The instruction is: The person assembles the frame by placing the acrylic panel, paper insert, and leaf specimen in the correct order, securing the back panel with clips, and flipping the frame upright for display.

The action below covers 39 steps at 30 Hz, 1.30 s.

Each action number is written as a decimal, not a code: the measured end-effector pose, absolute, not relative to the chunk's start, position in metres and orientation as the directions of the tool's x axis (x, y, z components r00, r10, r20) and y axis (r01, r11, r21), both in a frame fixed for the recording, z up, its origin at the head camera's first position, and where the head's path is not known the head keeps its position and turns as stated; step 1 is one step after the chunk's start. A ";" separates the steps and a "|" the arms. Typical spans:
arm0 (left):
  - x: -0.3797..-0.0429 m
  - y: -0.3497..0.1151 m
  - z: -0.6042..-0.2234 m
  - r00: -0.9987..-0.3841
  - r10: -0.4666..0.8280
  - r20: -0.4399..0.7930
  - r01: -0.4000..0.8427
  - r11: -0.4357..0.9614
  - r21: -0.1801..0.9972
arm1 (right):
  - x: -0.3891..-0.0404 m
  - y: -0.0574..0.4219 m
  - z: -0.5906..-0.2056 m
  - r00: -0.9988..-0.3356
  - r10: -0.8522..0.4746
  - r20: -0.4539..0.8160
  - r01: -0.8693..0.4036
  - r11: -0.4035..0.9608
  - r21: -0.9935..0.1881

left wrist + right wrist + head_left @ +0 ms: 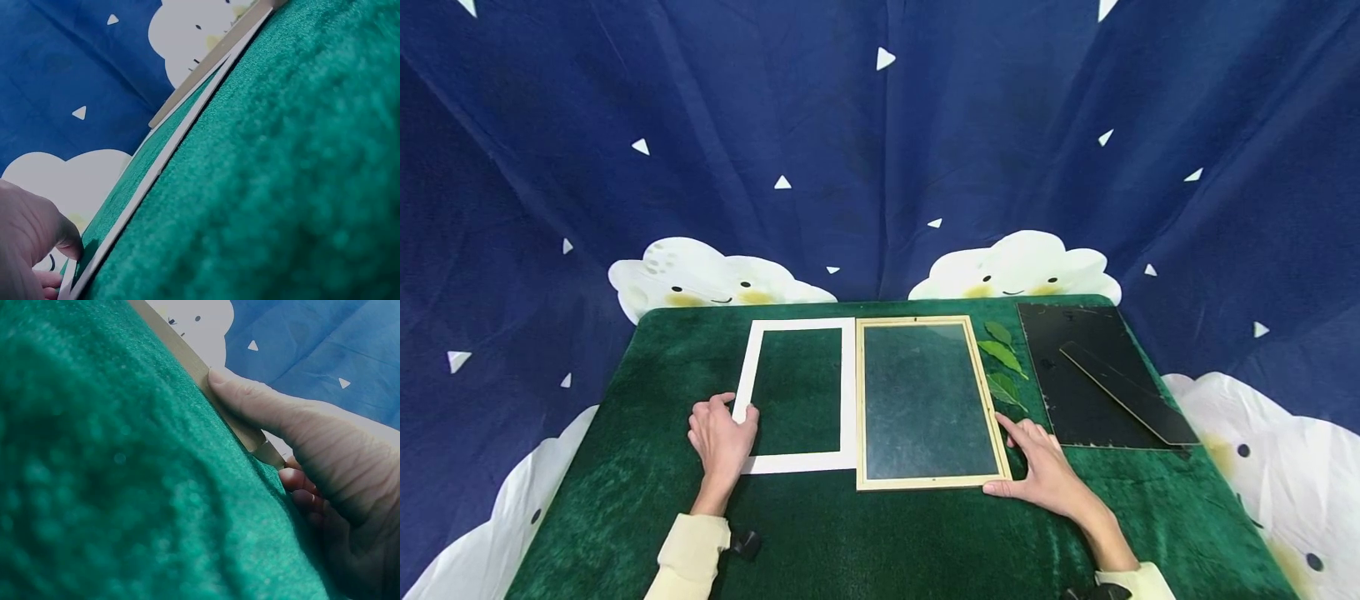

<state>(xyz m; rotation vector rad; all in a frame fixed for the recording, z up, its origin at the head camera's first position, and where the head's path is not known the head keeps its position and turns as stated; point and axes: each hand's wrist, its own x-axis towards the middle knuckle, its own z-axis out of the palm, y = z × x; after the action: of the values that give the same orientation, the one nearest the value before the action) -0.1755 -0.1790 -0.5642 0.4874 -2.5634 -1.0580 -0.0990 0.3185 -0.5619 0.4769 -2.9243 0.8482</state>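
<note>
A white picture mat (848, 392) with a rectangular opening lies flat on the green cloth. My left hand (720, 437) pinches its left strip, thumb over the inner edge and fingers outside; the left wrist view also shows this hand (28, 240) on the mat (159, 169). Against the mat's right side lies a light wooden picture frame (925, 483) with a clear pane. Around its near right corner my right hand (1045, 471) holds it, thumb on the front edge and fingers along the right side. In the right wrist view, the thumb presses the frame's edge (187, 362).
Several green leaves (1002, 354) lie in a column right of the frame. Beyond them is a black backing board (1045, 358) with an easel leg (1116, 396), near the table's right edge. A blue curtain (850, 108) with clouds hangs behind the green-covered table (820, 542).
</note>
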 end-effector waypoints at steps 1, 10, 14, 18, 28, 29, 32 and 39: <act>-0.176 -0.179 -0.565 -0.889 -0.425 0.168 -0.181 0.665 0.725 | -0.099 0.319 -0.562 -0.950 -0.278 0.144 -0.312 0.800 -0.513; -0.176 -0.179 -0.567 -0.886 -0.424 0.189 -0.153 0.651 0.744 | -0.100 0.321 -0.566 -0.944 -0.284 0.166 -0.329 0.802 -0.499; -0.176 -0.178 -0.567 -0.885 -0.432 0.172 -0.165 0.637 0.753 | -0.101 0.321 -0.568 -0.946 -0.282 0.160 -0.324 0.807 -0.493; -0.177 -0.178 -0.564 -0.882 -0.445 0.156 -0.172 0.612 0.772 | -0.101 0.321 -0.566 -0.947 -0.278 0.160 -0.321 0.807 -0.496; -0.179 -0.190 -0.556 -0.902 -0.418 0.104 -0.169 0.566 0.807 | -0.101 0.320 -0.565 -0.948 -0.278 0.157 -0.319 0.806 -0.499; -0.180 -0.193 -0.554 -0.909 -0.406 0.094 -0.167 0.561 0.811 | -0.101 0.320 -0.565 -0.948 -0.276 0.157 -0.318 0.806 -0.500; -0.182 -0.199 -0.549 -0.928 -0.365 0.072 -0.158 0.560 0.813 | -0.101 0.321 -0.566 -0.949 -0.274 0.154 -0.314 0.808 -0.499; -0.183 -0.209 -0.545 -0.957 -0.291 -0.018 -0.159 0.467 0.870 | -0.103 0.321 -0.568 -0.950 -0.277 0.144 -0.311 0.808 -0.500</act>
<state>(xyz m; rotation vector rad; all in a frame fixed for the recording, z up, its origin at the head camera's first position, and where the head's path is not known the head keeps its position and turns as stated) -0.1832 -0.2087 -0.5448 0.3967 -2.5750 -1.5060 -0.1026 0.3206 -0.5682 0.4762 -2.9260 0.8264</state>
